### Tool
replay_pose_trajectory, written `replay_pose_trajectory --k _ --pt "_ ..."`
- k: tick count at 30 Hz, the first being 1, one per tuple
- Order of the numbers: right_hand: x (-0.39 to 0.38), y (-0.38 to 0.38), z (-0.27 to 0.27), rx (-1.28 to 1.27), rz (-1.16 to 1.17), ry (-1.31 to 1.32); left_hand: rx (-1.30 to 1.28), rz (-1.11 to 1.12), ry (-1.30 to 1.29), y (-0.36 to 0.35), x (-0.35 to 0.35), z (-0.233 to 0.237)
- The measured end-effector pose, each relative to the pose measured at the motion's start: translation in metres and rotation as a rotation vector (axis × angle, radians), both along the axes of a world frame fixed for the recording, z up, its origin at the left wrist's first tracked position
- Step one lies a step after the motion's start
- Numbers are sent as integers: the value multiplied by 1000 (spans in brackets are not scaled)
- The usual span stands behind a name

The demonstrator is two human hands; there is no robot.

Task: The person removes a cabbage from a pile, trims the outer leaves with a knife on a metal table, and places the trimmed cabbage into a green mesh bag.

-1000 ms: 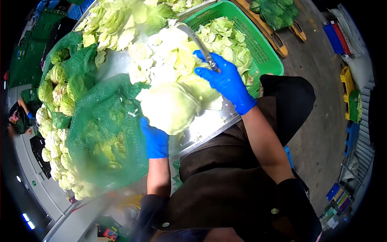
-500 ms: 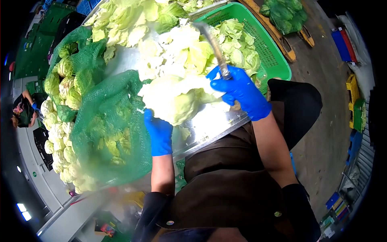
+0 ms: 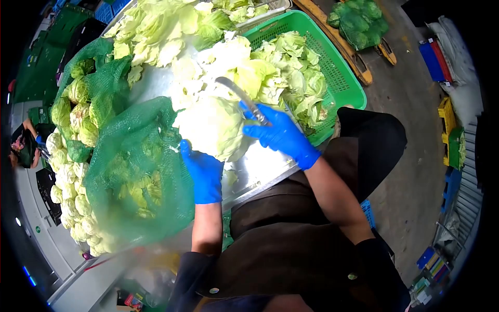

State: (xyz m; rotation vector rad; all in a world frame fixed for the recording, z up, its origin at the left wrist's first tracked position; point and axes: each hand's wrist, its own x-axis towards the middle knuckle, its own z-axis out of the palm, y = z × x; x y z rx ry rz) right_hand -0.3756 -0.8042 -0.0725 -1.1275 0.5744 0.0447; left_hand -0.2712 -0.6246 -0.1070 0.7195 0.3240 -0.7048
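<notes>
A pale green cabbage head [image 3: 210, 127] sits over the metal work surface [image 3: 260, 166]. My left hand [image 3: 201, 174] cups it from the near left side, thumb raised along the edge and fingers hidden beneath. My right hand [image 3: 283, 134], also in a blue glove, is closed around the handle of a curved knife [image 3: 236, 89]. The blade points up and left over the far right side of the cabbage; whether it touches cannot be made out. Loose cabbage leaves [image 3: 249, 75] lie just beyond the head.
A green perforated crate [image 3: 338, 67] with trimmed leaves stands at the far right. Green mesh netting [image 3: 140, 171] lies left, beside many stacked cabbages [image 3: 73, 192]. A wooden pallet [image 3: 338, 31] and a netted cabbage sack [image 3: 358, 23] are beyond. Another person [image 3: 26, 145] is at far left.
My right hand and the knife have moved left, closer to the cabbage. The pale leaf that stretched from the cabbage to my right hand no longer shows there. My left hand stays at the cabbage.
</notes>
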Motion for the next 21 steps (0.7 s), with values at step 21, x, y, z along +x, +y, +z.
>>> replay_pose_trajectory --k 21 --pt "-20 -27 34 -177 -303 -147 78 68 -34 -4 5 -5"
